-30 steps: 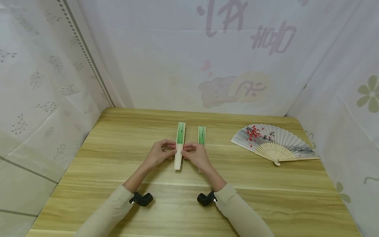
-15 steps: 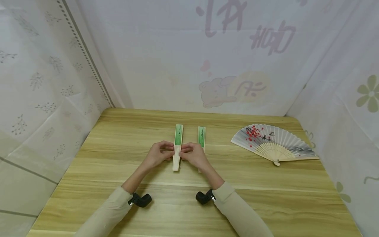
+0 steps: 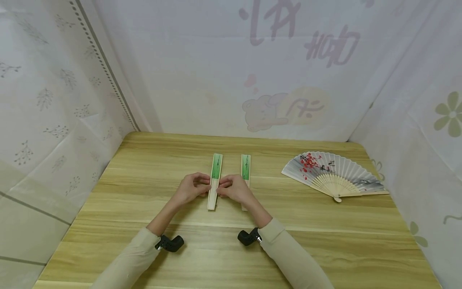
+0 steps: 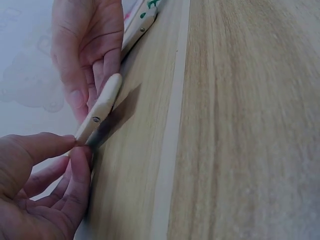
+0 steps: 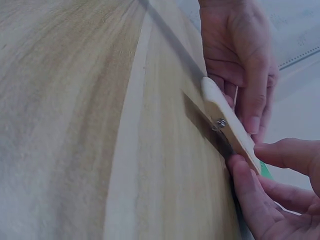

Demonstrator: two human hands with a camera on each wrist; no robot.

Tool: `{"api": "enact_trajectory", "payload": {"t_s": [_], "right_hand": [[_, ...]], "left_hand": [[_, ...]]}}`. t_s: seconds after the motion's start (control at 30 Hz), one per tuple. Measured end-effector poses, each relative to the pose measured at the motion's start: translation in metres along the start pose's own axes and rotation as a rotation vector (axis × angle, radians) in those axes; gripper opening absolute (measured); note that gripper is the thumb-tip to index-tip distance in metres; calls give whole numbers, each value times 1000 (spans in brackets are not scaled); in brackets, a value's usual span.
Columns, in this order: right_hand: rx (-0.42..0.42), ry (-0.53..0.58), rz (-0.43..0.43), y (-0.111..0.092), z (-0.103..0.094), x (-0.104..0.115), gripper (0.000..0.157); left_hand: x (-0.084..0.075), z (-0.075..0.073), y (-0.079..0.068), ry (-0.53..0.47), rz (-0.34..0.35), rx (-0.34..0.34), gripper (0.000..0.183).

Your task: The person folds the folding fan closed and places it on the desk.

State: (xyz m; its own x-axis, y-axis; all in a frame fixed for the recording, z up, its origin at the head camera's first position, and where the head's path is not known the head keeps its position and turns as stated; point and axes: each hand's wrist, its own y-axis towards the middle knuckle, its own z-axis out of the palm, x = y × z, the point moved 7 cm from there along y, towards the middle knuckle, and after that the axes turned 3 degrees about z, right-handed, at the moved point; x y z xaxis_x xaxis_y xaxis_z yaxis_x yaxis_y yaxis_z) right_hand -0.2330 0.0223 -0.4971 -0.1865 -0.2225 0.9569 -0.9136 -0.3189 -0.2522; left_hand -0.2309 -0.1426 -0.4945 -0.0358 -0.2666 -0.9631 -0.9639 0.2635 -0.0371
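Observation:
A folded hand fan, green at its upper part and pale wood below, is held just over the table between both hands. My left hand pinches its left edge between thumb and fingers. On the opposite edge, my right hand grips it the same way. The left wrist view shows the fan's wooden end with its metal rivet, its shadow on the wood beneath. A second folded green fan lies to the right, partly hidden behind my right hand.
An open fan with red blossoms and grey painting lies spread at the right of the wooden table. Printed cloth hangs behind the table and along both sides. Black wrist mounts stick out from the sleeves.
Both hands have shifted the held fan slightly left and towards me, and its lower end tilts a little more to the left. The other two fans have stayed put.

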Motion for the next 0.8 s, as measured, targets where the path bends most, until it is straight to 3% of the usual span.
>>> {"api": "enact_trajectory", "payload": {"t_s": [0.23, 0.5, 0.67, 0.8], "right_hand": [[69, 14, -10, -1, -1, 0, 24], [77, 88, 7, -4, -14, -1, 28], [97, 178, -7, -8, -26, 1, 30], [109, 186, -51, -14, -39, 5, 31]], "left_hand": [[-1, -1, -3, 31, -32, 3, 26], [-5, -6, -4, 27, -42, 2, 27], [-11, -5, 0, 30, -16, 10, 27], [-21, 1, 4, 30, 12, 41, 28]]}}
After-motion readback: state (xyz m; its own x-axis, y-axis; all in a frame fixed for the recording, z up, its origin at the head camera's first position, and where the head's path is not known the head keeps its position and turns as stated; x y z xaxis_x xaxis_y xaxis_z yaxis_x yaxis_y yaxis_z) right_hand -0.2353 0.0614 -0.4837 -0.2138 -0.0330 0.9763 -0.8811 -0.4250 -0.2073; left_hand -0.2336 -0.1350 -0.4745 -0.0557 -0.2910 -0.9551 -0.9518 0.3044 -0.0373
